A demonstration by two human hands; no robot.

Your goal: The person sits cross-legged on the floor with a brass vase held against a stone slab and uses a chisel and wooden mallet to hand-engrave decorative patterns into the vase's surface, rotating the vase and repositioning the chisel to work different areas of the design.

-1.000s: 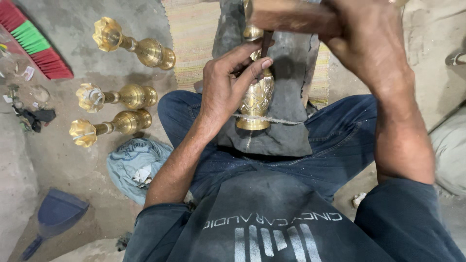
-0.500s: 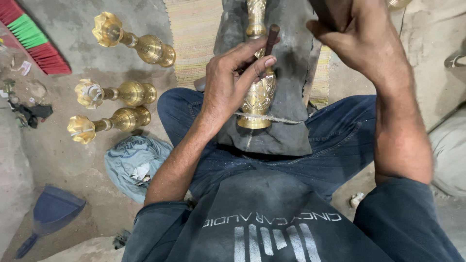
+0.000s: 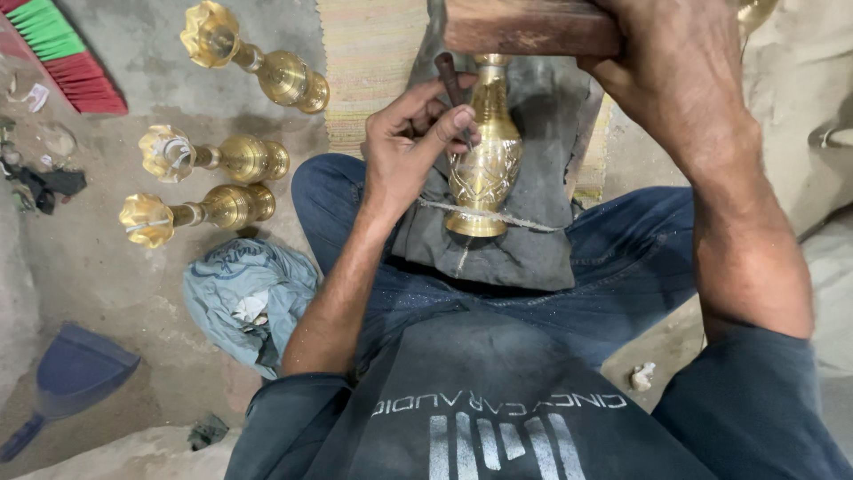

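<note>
**Chisel on the brass vase, mallet raised**

My left hand (image 3: 410,147) is closed around a thin dark metal chisel (image 3: 450,78), thumb and fingers pinching its shaft, with its lower end hidden behind my fingertips against the engraved golden brass vase (image 3: 487,164). The vase lies along the middle of a dark grey cloth pad (image 3: 533,240) spread over my lap, its narrow neck pointing away from me and its round foot toward me. A pale twisted cord (image 3: 524,219) runs across the pad and over the vase just above the foot.

My right hand (image 3: 675,80) is clamped tight on a brown wooden mallet (image 3: 529,27), held above the neck of the vase, its block reaching left over the chisel's top.

My blue jeans (image 3: 622,267) show on both sides of the pad. On the concrete floor (image 3: 107,258) to my left lie three more golden brass vases (image 3: 227,158) on their sides, well apart from the pad. Nearer to me is a crumpled light blue cloth (image 3: 244,298), and by the floor's lower left corner a dark blue dustpan (image 3: 75,373). A red and green broom (image 3: 62,53) lies at the upper left corner.
</note>
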